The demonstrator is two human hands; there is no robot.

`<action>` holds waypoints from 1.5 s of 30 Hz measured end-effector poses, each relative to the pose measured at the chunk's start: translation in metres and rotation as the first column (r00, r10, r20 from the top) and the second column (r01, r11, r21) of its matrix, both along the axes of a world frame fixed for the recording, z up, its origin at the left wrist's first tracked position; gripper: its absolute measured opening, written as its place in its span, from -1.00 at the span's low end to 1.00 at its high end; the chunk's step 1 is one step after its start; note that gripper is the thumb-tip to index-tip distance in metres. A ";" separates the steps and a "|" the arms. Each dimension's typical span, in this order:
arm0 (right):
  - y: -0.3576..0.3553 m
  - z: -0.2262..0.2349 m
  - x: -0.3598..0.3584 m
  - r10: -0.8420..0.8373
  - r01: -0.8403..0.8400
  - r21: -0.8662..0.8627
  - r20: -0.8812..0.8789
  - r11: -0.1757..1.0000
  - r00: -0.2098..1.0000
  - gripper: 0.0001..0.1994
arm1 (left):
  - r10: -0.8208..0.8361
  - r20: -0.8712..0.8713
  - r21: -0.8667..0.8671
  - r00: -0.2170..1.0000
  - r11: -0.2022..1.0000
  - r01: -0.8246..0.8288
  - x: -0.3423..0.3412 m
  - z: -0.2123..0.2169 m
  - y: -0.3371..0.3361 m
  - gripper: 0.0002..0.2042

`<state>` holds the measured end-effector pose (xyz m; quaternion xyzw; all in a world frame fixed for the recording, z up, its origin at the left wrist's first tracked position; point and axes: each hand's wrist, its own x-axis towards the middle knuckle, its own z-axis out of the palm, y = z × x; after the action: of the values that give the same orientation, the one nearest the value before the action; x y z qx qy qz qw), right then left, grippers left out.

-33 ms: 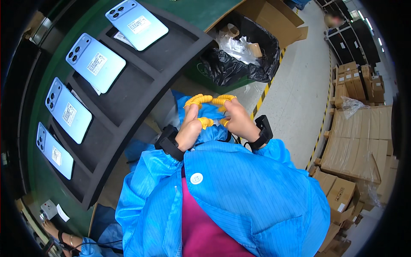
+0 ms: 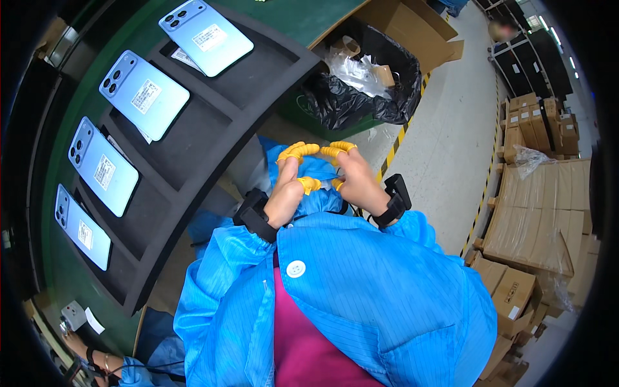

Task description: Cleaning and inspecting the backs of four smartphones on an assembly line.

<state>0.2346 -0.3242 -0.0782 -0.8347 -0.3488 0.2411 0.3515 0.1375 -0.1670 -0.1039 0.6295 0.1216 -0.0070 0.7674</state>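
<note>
In front of my jacket, above my lap, my left hand [image 2: 290, 187] and my right hand [image 2: 354, 177] face each other. Yellow finger cots [image 2: 300, 151] cover the fingertips and thumbs of both. On each hand the fingers curve forward, with the thumb apart from them. The fingertips of the two hands nearly meet; whether they touch I cannot tell. Nothing held shows between them, only blue cloth behind. To the left, a black divided tray [image 2: 213, 171] carries several light-blue phones [image 2: 145, 95], backs up, each with a white label and resting tilted across its compartment.
Beyond my hands stands a bin lined with a black bag [image 2: 332, 103], holding clear plastic, beside an open carton [image 2: 412, 26]. Wrapped cartons [image 2: 535, 213] are stacked at the right. The tray lies on a green table [image 2: 290, 16]. Another person's hand [image 2: 76, 343] is at the lower left.
</note>
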 end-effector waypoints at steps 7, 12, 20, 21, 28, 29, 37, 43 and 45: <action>0.018 -0.062 -0.017 -0.006 -0.060 0.191 0.328 0.980 0.945 -0.47 | 0.121 0.063 -0.061 0.991 0.991 -0.117 0.002 -0.008 -0.002 -0.46; 0.040 -0.054 -0.038 -0.110 0.114 0.198 -0.031 0.974 0.993 -0.42 | 0.168 0.197 -0.173 0.966 0.976 -0.134 0.004 -0.022 -0.007 -0.46; 0.038 -0.056 -0.025 0.121 -0.088 -0.172 0.190 0.981 0.974 -0.51 | 0.232 0.146 -0.340 0.962 0.925 -0.171 0.010 -0.012 -0.008 -0.40; 0.039 -0.055 -0.023 0.181 -0.125 -0.255 0.208 0.959 0.961 -0.55 | 0.226 0.156 -0.329 0.961 0.930 -0.166 0.010 -0.012 -0.008 -0.40; 0.040 -0.063 -0.020 0.020 0.008 -0.140 0.201 0.990 0.979 -0.46 | 0.203 0.147 -0.433 0.968 0.893 -0.122 0.011 -0.008 -0.007 -0.41; 0.041 -0.055 -0.026 -0.008 0.042 -0.118 0.267 0.992 0.964 -0.49 | 0.200 0.133 -0.429 0.971 0.894 -0.125 0.010 -0.006 -0.007 -0.40; 0.034 -0.077 -0.022 0.002 0.029 -0.062 0.448 0.998 0.894 -0.54 | 0.103 0.117 -0.409 0.988 0.911 -0.046 0.003 -0.003 -0.007 -0.46; 0.027 0.011 0.014 0.285 -0.270 -0.156 0.085 0.950 0.955 -0.52 | 0.014 0.186 -0.053 0.982 0.999 -0.004 -0.019 0.024 0.021 -0.50; 0.028 0.037 0.022 0.346 -0.339 -0.107 0.059 0.935 0.936 -0.61 | -0.054 0.243 0.008 0.968 0.999 0.053 -0.028 0.061 0.029 -0.58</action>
<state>0.2570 -0.2960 -0.0412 -0.7855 -0.4903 0.2829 0.2501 0.1098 -0.1381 -0.0427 0.6293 0.0097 0.0497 0.7755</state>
